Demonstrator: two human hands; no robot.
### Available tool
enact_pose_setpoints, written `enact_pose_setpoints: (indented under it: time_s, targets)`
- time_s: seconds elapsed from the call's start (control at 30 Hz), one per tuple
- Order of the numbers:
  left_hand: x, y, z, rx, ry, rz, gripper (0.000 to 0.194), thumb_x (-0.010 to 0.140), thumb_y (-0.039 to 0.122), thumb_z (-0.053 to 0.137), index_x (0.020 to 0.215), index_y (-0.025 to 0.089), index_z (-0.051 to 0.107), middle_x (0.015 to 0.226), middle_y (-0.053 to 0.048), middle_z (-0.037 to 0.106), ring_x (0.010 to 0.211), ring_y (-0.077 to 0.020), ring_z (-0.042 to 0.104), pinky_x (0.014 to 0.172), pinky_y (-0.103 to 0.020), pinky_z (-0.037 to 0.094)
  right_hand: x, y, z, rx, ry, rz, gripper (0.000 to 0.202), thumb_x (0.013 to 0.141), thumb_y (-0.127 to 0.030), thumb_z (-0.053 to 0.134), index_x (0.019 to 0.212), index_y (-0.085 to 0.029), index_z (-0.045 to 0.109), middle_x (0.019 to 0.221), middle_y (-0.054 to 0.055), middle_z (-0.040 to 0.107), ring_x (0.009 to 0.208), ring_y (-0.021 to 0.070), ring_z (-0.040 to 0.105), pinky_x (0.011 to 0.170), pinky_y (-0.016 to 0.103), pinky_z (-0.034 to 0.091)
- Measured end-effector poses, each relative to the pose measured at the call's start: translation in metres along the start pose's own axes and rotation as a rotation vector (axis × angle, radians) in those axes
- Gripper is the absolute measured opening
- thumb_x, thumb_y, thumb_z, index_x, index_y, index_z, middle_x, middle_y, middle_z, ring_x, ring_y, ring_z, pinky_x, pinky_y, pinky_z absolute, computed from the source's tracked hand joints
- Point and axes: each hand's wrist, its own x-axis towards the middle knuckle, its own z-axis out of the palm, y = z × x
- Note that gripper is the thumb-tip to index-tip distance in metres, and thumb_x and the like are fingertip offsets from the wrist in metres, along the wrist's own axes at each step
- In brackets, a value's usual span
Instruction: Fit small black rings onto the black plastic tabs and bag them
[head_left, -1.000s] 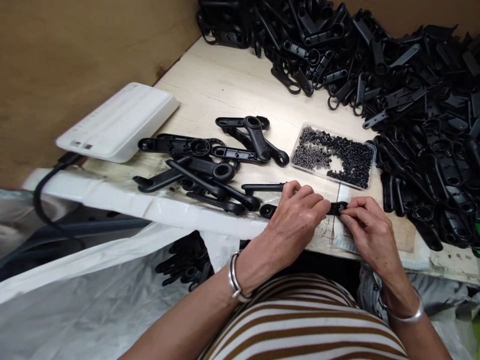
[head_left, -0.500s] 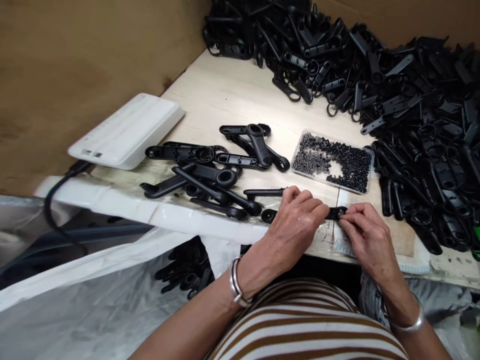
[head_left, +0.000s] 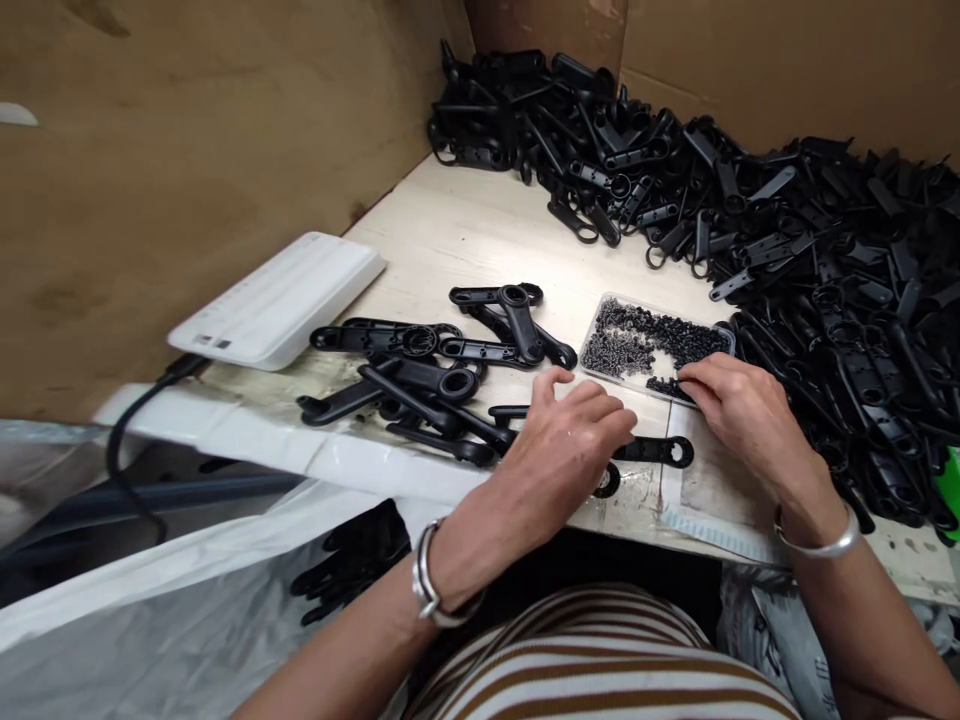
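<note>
My left hand (head_left: 566, 450) is palm down at the table's front, its fingers curled over a black plastic lever-like part (head_left: 651, 450). The part's ring end sticks out to the right; the fingertips and its other end are hidden. Another black ring end (head_left: 606, 481) shows just below that hand. My right hand (head_left: 739, 410) is at the near right corner of a shallow clear tray (head_left: 637, 385), thumb and fingers pinched together over tiny black pieces (head_left: 694, 338). Whatever is between those fingertips is too small to make out. Tiny greyish pieces (head_left: 615, 352) fill the tray's left side.
Several similar black parts (head_left: 442, 380) lie left of the tray. A large heap of them (head_left: 780, 210) covers the back and right. A white box-shaped device (head_left: 281, 300) with a black cable (head_left: 124, 430) stands at left. Cardboard walls (head_left: 225, 130) enclose the table.
My right hand has left the black part's end and moved up to the tray's near right corner. My left hand stays over the part, one finger lifted more. The view has tilted up slightly.
</note>
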Motion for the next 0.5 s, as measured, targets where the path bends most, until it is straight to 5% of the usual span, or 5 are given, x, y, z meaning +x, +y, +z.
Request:
enact_pose_setpoints:
  time_s: [0.23, 0.5]
  targets:
    - [0.016, -0.023, -0.021, 0.172, -0.046, -0.034, 0.022, 0.083, 0.000, 0.049, 0.073, 0.016, 0.060, 0.071, -0.001, 0.063, 0.074, -0.0194, 0.054, 0.081, -0.042, 0.028, 0.030, -0.007, 0.005, -0.230, -0.235, 0.030, 0.021, 0.095, -0.024, 0.048, 0.083, -0.021, 0.065, 0.089, 0.005, 0.066, 0.079, 0.0200, 0.061, 0.057, 0.030, 0.028]
    - [0.041, -0.028, -0.017, 0.281, -0.089, 0.065, 0.029, 0.070, -0.011, 0.040, 0.066, 0.015, 0.053, 0.067, -0.004, 0.060, 0.074, -0.0210, 0.053, 0.079, -0.042, 0.031, 0.027, 0.001, 0.004, -0.104, -0.182, 0.032, 0.015, 0.092, -0.022, 0.050, 0.078, -0.021, 0.055, 0.082, 0.001, 0.063, 0.075, 0.0179, 0.057, 0.059, 0.029, 0.029]
